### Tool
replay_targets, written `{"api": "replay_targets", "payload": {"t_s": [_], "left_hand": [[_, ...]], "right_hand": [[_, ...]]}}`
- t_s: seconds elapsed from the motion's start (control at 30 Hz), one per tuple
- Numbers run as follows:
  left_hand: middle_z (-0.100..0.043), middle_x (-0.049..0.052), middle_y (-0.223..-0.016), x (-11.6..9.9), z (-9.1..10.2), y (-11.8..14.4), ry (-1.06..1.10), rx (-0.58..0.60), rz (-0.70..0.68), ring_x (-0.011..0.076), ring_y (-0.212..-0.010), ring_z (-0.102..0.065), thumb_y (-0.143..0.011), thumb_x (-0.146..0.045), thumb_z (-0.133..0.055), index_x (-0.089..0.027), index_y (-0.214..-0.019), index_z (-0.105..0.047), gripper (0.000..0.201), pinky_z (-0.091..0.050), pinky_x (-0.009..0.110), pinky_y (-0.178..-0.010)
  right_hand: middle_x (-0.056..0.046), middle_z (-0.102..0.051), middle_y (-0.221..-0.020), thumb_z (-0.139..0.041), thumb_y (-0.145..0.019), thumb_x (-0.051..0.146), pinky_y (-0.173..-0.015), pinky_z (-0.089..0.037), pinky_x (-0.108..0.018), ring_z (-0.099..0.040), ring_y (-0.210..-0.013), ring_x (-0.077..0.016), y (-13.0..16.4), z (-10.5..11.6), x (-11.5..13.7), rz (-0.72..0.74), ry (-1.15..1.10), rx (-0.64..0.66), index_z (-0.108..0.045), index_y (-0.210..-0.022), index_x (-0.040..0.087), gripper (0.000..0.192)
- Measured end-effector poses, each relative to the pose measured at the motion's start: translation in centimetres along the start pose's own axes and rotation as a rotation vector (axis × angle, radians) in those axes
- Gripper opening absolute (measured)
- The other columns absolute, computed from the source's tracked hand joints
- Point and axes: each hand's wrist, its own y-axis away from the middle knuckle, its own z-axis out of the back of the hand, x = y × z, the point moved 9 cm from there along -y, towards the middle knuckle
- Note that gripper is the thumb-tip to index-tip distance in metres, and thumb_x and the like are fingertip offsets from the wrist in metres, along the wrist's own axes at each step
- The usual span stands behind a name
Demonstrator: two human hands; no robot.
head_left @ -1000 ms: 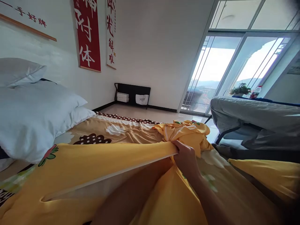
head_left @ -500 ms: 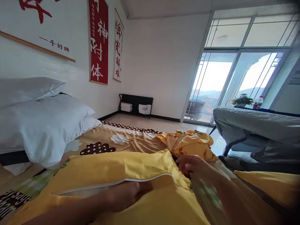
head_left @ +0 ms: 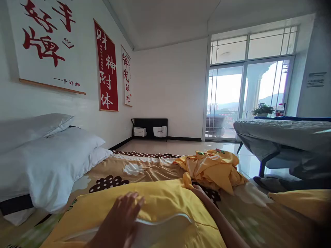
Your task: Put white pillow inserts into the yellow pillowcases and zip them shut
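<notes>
open bedspread (head_left: 144, 168) ahead, pillows (head_left: 51, 165) crowd left, crumpled yellow cloth (head_left: 214, 168) blocks right

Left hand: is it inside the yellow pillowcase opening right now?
No: the left hand is out in the open with fingers spread, over the top of the yellow pillowcase.

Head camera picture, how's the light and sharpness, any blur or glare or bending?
In the head view, daylight through the glass doors blows out the sky to white glare; the left hand is motion-blurred over the yellow pillow, and the right hand is mostly hidden at the pillow's far corner; the bottom right corner goes dark, and the wall scrolls lean from wide-lens distortion.
</notes>
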Motion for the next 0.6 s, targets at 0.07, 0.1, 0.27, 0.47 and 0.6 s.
{"api": "replay_targets", "payload": {"t_s": [0.07, 0.1, 0.27, 0.47, 0.6], "left_hand": [[-0.061, 0.013, -0.110, 1.4, -0.8, -0.7, -0.017, 0.134, 0.046, 0.0283, -0.100, -0.055, -0.080, -0.009, -0.046, -0.017, -0.109, -0.057, 0.032, -0.042, 0.043, -0.084], [-0.063, 0.010, -0.099, 1.5, -1.2, -0.8, -0.011, 0.193, 0.009, 0.0253, -0.091, -0.057, -0.081, -0.006, -0.045, -0.018, -0.097, -0.060, 0.025, -0.043, 0.039, -0.079], [-0.061, 0.000, -0.078, 1.6, 0.6, 1.5, 0.105, 0.195, -0.266, 0.0175, -0.071, -0.052, -0.075, 0.002, -0.051, -0.019, -0.073, -0.054, 0.022, -0.036, 0.029, -0.066], [-0.060, -0.001, -0.079, 2.3, 3.2, 4.3, 0.163, 0.156, -0.227, 0.0171, -0.072, -0.051, -0.074, 0.003, -0.048, -0.022, -0.074, -0.054, 0.025, -0.037, 0.029, -0.070], [-0.062, 0.002, -0.082, 2.5, 2.8, 5.1, 0.144, 0.045, -0.200, 0.0178, -0.077, -0.054, -0.074, -0.001, -0.044, -0.023, -0.077, -0.057, 0.025, -0.041, 0.030, -0.079]], "right_hand": [[-0.005, -0.063, -0.056, -0.062, -0.058, 0.031, -0.052, -0.045, -0.028, -0.058, -0.053, -0.0185, -0.5, 1.0, 0.1, 0.030, -0.060, -0.006, -0.059, -0.049, 0.019, 0.015], [-0.005, -0.063, -0.054, -0.063, -0.057, 0.032, -0.051, -0.045, -0.029, -0.057, -0.052, -0.0185, -1.0, 1.7, 0.0, 0.031, -0.077, -0.032, -0.058, -0.048, 0.019, 0.016], [-0.003, -0.059, -0.047, -0.069, -0.051, 0.035, -0.047, -0.043, -0.028, -0.056, -0.049, -0.0192, -4.0, 4.3, -0.9, -0.031, -0.137, -0.174, -0.059, -0.053, 0.017, 0.020], [-0.007, -0.068, -0.065, -0.075, -0.053, 0.037, -0.056, -0.051, -0.031, -0.064, -0.061, -0.0223, -3.8, 5.0, 0.2, -0.086, -0.257, -0.112, -0.066, -0.078, 0.014, 0.035], [-0.008, -0.071, -0.081, -0.075, -0.059, 0.040, -0.060, -0.054, -0.032, -0.067, -0.068, -0.0226, -1.3, 5.3, 3.6, -0.070, -0.309, 0.021, -0.066, -0.095, 0.018, 0.043]]}}
